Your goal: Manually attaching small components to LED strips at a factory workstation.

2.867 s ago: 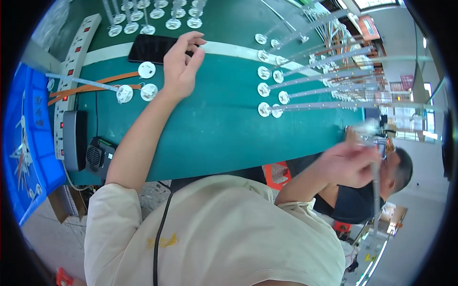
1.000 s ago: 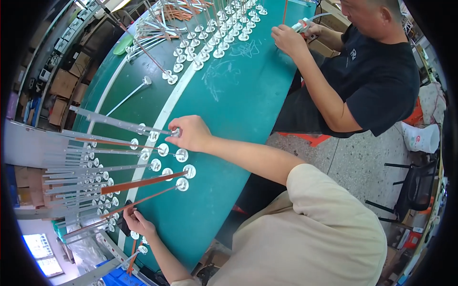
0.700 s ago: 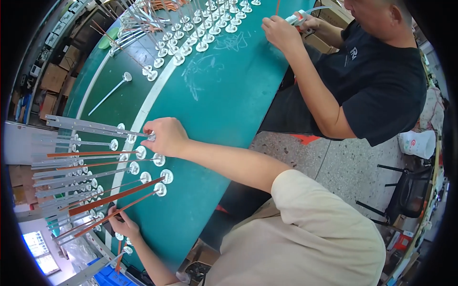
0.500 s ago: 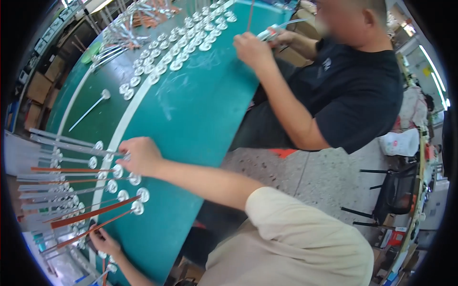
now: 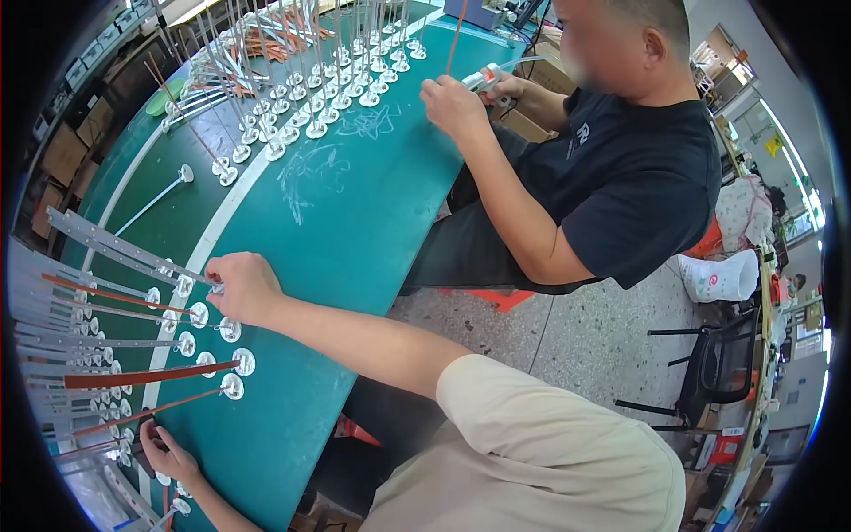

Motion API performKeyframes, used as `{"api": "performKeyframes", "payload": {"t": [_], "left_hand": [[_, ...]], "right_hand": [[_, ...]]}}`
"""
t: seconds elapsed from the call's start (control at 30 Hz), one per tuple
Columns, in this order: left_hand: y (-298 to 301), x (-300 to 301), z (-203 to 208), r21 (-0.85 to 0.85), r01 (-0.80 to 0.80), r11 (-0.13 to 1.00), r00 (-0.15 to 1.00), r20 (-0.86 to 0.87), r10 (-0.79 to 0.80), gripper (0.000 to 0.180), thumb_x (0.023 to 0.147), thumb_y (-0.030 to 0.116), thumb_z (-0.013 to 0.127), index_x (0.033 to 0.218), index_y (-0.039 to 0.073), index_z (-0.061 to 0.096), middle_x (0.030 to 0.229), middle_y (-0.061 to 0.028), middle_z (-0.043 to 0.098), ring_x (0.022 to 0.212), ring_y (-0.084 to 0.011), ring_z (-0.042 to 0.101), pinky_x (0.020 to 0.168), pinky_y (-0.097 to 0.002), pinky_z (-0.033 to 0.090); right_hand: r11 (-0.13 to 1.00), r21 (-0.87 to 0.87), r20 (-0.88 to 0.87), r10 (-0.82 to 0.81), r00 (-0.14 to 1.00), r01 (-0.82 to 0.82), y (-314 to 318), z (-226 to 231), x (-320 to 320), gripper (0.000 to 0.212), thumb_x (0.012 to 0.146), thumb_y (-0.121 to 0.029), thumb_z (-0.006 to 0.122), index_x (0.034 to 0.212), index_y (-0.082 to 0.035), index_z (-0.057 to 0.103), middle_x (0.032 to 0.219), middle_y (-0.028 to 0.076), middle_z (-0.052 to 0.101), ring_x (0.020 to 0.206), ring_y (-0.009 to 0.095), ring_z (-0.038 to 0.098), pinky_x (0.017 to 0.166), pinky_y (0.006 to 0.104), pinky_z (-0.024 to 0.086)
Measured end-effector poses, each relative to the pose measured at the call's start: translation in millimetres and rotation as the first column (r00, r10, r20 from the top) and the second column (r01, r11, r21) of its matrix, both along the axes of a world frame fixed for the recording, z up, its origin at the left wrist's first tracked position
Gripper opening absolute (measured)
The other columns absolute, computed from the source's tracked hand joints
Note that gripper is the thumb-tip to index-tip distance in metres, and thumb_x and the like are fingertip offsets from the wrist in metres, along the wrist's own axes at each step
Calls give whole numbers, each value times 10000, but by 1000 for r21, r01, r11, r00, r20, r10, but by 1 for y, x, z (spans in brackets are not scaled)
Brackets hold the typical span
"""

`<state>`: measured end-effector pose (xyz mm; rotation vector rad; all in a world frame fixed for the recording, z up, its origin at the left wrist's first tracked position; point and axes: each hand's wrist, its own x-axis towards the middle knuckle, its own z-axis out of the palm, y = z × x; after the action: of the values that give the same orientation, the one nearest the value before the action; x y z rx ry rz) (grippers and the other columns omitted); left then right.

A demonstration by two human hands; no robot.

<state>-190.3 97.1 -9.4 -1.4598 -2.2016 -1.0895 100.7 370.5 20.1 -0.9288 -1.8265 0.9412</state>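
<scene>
My right hand (image 5: 244, 288) is above the green table, its fingers pinched at the disc end of a long grey perforated strip (image 5: 124, 246). That strip slants away to the upper left, and the fingers cover most of its end. Below and left, my left hand (image 5: 168, 454) curls around a small dark object (image 5: 147, 420) that I cannot make out. Between my hands several upright strips stand on round clear discs, among them a wide orange-brown strip (image 5: 151, 377) with its disc (image 5: 243, 362). A thinner orange strip (image 5: 146, 412) passes close to my left hand.
A co-worker's hand (image 5: 456, 106) and other hand hold a white tool (image 5: 481, 80) at the far edge of the green table (image 5: 301, 266). Rows of discs with rods (image 5: 316, 129) stand at the back. One rod with a disc (image 5: 184, 174) lies apart. A black chair (image 5: 722, 363) stands right.
The whole view has shifted slightly, so the table and discs appear a little lower left. Both hands keep nearly the same poses beside the strips.
</scene>
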Motion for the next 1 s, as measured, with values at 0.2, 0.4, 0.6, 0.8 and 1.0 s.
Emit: {"api": "performKeyframes", "payload": {"t": [0.2,0.4,0.6,0.8,1.0], "left_hand": [[2,3,1,22,-4,1000,1000,15,4,240,988,134,565,1157,-27,623,1000,-83,661,800,-145,563,666,-253,427],[2,7,5,27,-19,999,1000,-4,19,221,991,155,579,1127,-8,642,926,-47,652,738,-106,535,638,-228,407],[8,13,7,33,-17,999,999,28,16,229,973,147,596,1115,-25,646,918,-70,660,710,-127,521,622,-248,416],[6,14,14,22,-14,1000,1000,0,14,218,968,147,604,1099,-22,646,910,-66,659,689,-124,517,615,-240,410],[22,22,15,140,-28,990,993,114,12,140,945,96,618,1042,2,658,915,-37,639,789,-108,569,707,-244,464]], "right_hand": [[1000,3,25,-20,999,19,0,-1,-2,228,679,-115,787,884,-69,697,853,123,702,815,321,681,733,414,544],[1000,-4,58,-20,998,20,0,0,-4,226,683,-122,792,884,-77,699,859,115,712,813,312,689,735,405,554],[999,-22,67,-27,997,28,1,2,-1,231,683,-134,800,885,-81,703,860,104,715,809,305,688,729,402,551],[1000,-17,68,-17,998,18,1,-1,-8,240,678,-142,807,889,-85,707,859,105,714,804,308,685,734,408,547],[989,141,-118,-37,992,54,9,-12,-5,368,626,-228,893,911,-65,726,813,77,722,667,190,685,642,324,548]]}}
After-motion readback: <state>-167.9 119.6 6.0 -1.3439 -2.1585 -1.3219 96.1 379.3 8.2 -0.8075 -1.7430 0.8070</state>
